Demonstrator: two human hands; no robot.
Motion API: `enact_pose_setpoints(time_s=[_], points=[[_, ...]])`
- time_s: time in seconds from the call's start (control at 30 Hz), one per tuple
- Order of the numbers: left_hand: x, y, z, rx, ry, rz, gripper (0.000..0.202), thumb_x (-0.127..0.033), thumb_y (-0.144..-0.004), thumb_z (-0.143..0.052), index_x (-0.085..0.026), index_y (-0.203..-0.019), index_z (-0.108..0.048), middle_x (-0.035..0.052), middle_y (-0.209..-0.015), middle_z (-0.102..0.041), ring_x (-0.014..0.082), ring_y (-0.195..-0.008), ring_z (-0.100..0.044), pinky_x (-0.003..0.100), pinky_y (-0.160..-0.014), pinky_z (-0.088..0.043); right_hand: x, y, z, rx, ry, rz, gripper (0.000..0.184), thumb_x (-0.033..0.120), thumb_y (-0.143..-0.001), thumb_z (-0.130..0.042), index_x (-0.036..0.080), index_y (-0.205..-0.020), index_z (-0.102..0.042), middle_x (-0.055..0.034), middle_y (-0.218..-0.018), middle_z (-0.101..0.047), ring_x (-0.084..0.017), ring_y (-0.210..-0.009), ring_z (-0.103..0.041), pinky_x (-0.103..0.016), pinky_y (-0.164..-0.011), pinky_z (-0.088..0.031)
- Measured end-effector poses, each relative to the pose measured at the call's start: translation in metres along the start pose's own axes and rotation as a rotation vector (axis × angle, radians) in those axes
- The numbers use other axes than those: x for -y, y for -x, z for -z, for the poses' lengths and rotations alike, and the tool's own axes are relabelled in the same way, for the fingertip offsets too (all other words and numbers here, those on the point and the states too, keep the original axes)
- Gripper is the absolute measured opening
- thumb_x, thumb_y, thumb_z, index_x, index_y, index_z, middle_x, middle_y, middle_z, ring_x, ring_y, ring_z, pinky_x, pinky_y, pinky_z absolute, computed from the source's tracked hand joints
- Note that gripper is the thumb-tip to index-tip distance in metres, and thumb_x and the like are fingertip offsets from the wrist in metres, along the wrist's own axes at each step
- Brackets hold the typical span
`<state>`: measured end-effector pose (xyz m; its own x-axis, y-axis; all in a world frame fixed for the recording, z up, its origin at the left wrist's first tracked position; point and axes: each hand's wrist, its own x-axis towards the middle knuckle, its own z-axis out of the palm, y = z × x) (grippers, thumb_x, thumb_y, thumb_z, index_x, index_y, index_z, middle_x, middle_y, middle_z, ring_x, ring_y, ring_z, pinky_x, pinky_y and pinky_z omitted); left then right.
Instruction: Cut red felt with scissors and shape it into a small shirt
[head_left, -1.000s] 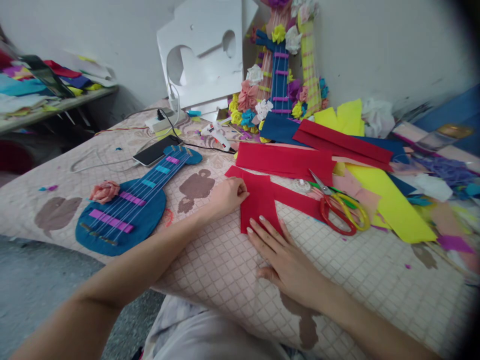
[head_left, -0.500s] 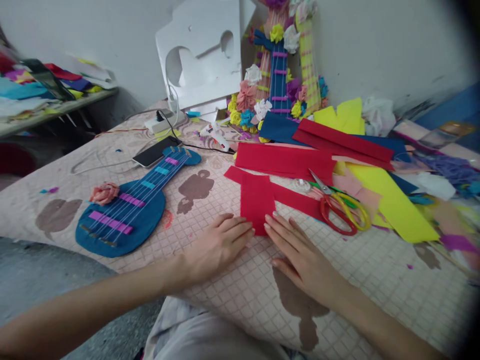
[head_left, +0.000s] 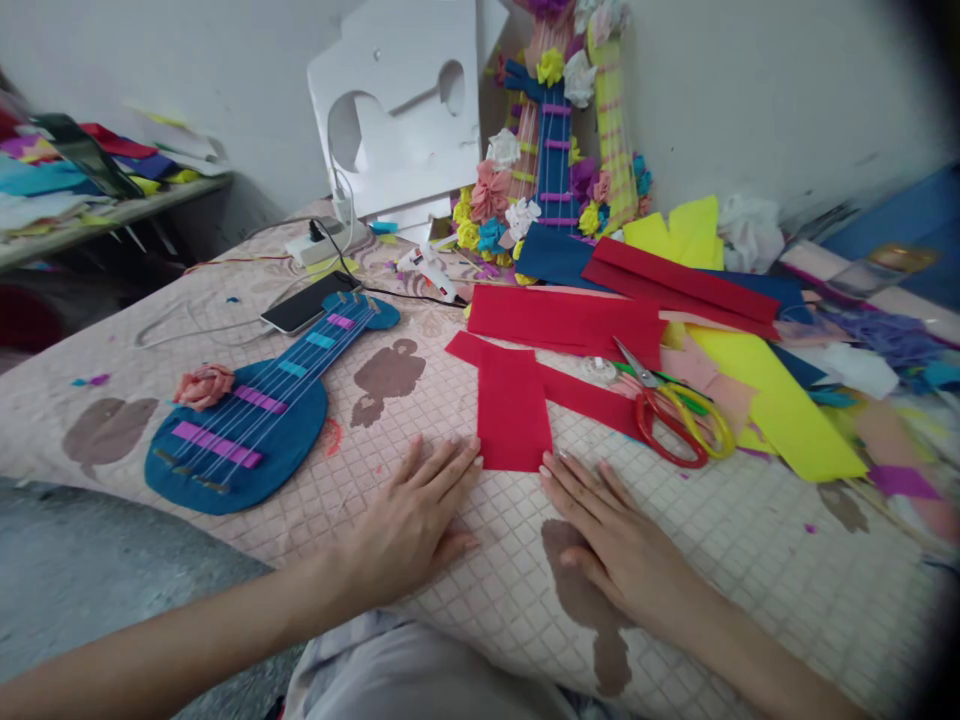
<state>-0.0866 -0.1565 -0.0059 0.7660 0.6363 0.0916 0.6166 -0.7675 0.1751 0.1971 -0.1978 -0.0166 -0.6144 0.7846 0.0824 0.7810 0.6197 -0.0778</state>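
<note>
A red piece of crepe paper (head_left: 514,410) lies flat in front of me, its upper part over a longer red strip (head_left: 589,398). My left hand (head_left: 424,505) rests flat at its lower left edge, fingers stretched and a little apart, the fingertips at the paper. At the lower right corner my right hand (head_left: 611,525) lies flat too, its fingertips touching the edge and the thumb apart. Neither hand grips anything. Right of the strip lie scissors with red and yellow handles (head_left: 671,425).
To the left lies a blue paper-covered toy guitar (head_left: 240,435) with a pink flower (head_left: 205,386). Behind it are a phone (head_left: 307,303) and a white glue gun (head_left: 430,270). Red sheets (head_left: 562,322) and yellow paper (head_left: 799,420) spread rightward. Decorated guitars (head_left: 555,150) lean against the wall.
Both hands have moved off the red paper: the left has slid left and down, the right slightly right and down. More of the paper's lower part shows now.
</note>
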Motion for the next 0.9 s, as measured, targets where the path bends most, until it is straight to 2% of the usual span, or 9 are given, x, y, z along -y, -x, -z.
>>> enact_pose_setpoints(time_s=[0.13, 0.27, 0.4, 0.53, 0.67, 0.77, 0.9], points=[[0.005, 0.006, 0.001, -0.023, -0.03, 0.017, 0.059, -0.036, -0.092, -0.045, -0.014, -0.144, -0.03, 0.0143, -0.15, -0.03, 0.0282, -0.139, -0.029, 0.053, -0.112, -0.025, -0.008, 0.005, 0.004, -0.078, -0.019, -0.045, 0.06, 0.028, -0.094, -0.045, 0.017, -0.148, -0.023, -0.0093, -0.149, -0.037, -0.023, -0.14, -0.026, -0.051, -0.111, -0.032], [0.013, -0.003, 0.007, -0.113, -0.027, 0.007, 0.047, -0.024, -0.092, -0.045, -0.013, -0.137, -0.04, 0.0141, -0.146, -0.038, 0.0264, -0.138, -0.032, 0.053, -0.113, -0.026, -0.012, -0.015, 0.013, -0.231, -0.045, -0.034, 0.048, 0.019, -0.091, -0.048, 0.016, -0.138, -0.042, -0.0109, -0.138, -0.051, -0.024, -0.133, -0.039, -0.049, -0.108, -0.038], [0.019, -0.019, 0.013, -0.148, 0.015, -0.02, 0.043, -0.022, -0.09, -0.048, -0.017, -0.133, -0.045, 0.0102, -0.141, -0.047, 0.0253, -0.137, -0.034, 0.052, -0.112, -0.027, -0.011, -0.045, 0.022, -0.178, -0.086, 0.062, 0.041, 0.009, -0.086, -0.046, 0.015, -0.126, -0.052, -0.0117, -0.124, -0.061, -0.024, -0.12, -0.052, -0.046, -0.101, -0.046], [0.024, -0.035, 0.013, -0.124, 0.078, -0.043, 0.047, -0.023, -0.088, -0.052, -0.02, -0.134, -0.044, 0.0085, -0.138, -0.051, 0.0257, -0.135, -0.037, 0.052, -0.112, -0.027, -0.009, -0.057, 0.022, -0.137, 0.001, 0.111, 0.033, 0.006, -0.084, -0.045, 0.015, -0.112, -0.06, -0.0125, -0.115, -0.064, -0.024, -0.109, -0.058, -0.044, -0.093, -0.051], [0.024, -0.048, 0.012, -0.099, 0.109, -0.105, 0.046, -0.023, -0.086, -0.054, -0.02, -0.131, -0.047, 0.0069, -0.136, -0.052, 0.0256, -0.133, -0.038, 0.051, -0.112, -0.027, -0.013, -0.054, 0.016, -0.189, 0.073, 0.135, 0.028, 0.006, -0.086, -0.043, 0.015, -0.101, -0.064, -0.0114, -0.111, -0.066, -0.024, -0.108, -0.059, -0.043, -0.092, -0.052], [0.022, -0.053, 0.009, -0.119, 0.093, -0.188, 0.036, -0.024, -0.09, -0.05, -0.02, -0.125, -0.052, 0.0056, -0.132, -0.056, 0.0231, -0.13, -0.043, 0.049, -0.113, -0.026, -0.019, -0.052, 0.011, -0.232, 0.034, 0.148, 0.027, 0.006, -0.088, -0.042, 0.014, -0.1, -0.065, -0.0111, -0.109, -0.067, -0.024, -0.106, -0.06, -0.042, -0.091, -0.053], [0.019, -0.054, 0.005, -0.172, -0.012, -0.303, 0.028, -0.018, -0.095, -0.039, -0.016, -0.116, -0.058, 0.0075, -0.117, -0.065, 0.0199, -0.117, -0.054, 0.043, -0.105, -0.038, -0.025, -0.052, 0.009, -0.237, -0.098, 0.132, 0.024, 0.013, -0.09, -0.046, 0.016, -0.107, -0.062, -0.0095, -0.113, -0.066, -0.022, -0.109, -0.059, -0.042, -0.094, -0.051]])
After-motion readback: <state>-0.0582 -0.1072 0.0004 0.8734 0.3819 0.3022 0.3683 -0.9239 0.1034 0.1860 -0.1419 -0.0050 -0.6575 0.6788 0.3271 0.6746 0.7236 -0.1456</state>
